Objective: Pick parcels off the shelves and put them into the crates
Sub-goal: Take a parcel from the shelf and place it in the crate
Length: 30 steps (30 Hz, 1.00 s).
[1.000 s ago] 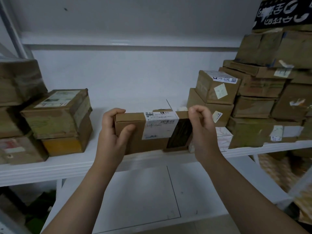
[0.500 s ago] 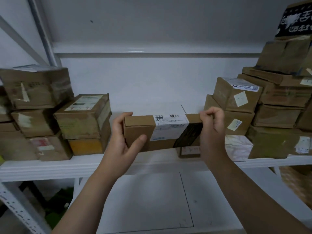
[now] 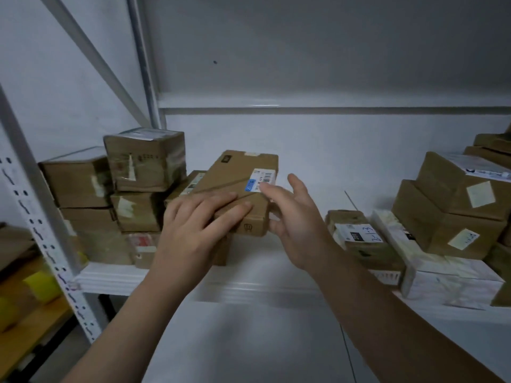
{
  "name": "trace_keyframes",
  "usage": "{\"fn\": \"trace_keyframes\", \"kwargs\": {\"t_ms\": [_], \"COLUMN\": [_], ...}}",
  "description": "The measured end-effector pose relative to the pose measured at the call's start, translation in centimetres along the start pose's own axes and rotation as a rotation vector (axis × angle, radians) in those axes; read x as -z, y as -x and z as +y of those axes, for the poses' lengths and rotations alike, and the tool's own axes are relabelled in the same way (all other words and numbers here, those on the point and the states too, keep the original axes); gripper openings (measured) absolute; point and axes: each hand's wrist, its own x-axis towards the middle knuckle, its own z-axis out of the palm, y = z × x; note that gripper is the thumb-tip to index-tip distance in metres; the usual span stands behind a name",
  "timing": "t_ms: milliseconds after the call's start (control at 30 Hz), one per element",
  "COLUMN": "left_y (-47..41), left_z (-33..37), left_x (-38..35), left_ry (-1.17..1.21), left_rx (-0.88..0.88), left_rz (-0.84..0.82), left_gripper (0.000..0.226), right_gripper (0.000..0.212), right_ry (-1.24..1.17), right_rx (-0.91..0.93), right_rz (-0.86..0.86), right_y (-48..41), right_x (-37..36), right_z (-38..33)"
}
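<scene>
Evidently the flat brown parcel (image 3: 240, 172) was seen tilted above the shelf (image 3: 249, 286), just beside the left box stack (image 3: 143, 161). Left grip (image 3: 190, 228) was laid flat-fingered on its top, pressing. Right grip (image 3: 298, 225) was spread open at the right edge, nothing clasped. Stiff, light cardboard was judged; opposite side edges should be clamped.

A parcel (image 3: 243, 189) is sitting tilted between two piles on the shelf (image 3: 249, 286).
It is sitting at the left pile's (image 3: 143, 161) right edge, with the left hand (image 3: 193, 230) lying on top and the right hand (image 3: 296, 225) touching its right end; a marked parcel (image 3: 359, 239) is lying further right, beside the right pile (image 3: 453, 211).
</scene>
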Motion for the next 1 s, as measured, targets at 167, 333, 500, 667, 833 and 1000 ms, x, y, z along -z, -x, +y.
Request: {"fn": "trace_keyframes", "kwargs": {"t_ms": [167, 333, 500, 667, 833, 1000], "left_y": [0.0, -1.4, -1.7, -0.5, -0.5, -1.7], "left_z": [-2.5, -4.7, -6.4, -7.2, -6.8, -4.9], "left_x": [-0.7, -1.4, -1.7, -1.8, -1.9, -2.6], "left_ry": [-0.119, -0.196, -0.246, -0.183, -0.092, 0.083], "left_rx": [0.001, 0.011, 0.077, 0.150, 0.104, 0.048], "left_rz": [-0.139, -0.274, -0.374, -0.378, -0.294, -0.245], "left_gripper": [0.049, 0.051, 0.044, 0.044, 0.038, 0.032], "right_gripper": [0.041, 0.029, 0.025, 0.027, 0.022, 0.022], "right_ry": [0.202, 0.345, 0.453, 0.529, 0.570, 0.679], "right_rx": [0.038, 0.180, 0.168, 0.206, 0.243, 0.326], "right_rz": [0.116, 0.179, 0.171, 0.156, 0.203, 0.279], "right_y": [-2.1, -5.0, -7.2, -7.5, -7.1, -5.3], "right_x": [-2.6, -4.0, -4.8, -4.2, -3.1, -0.2], "right_z": [1.8, 3.0, 4.8, 6.2, 6.2, 5.4]}}
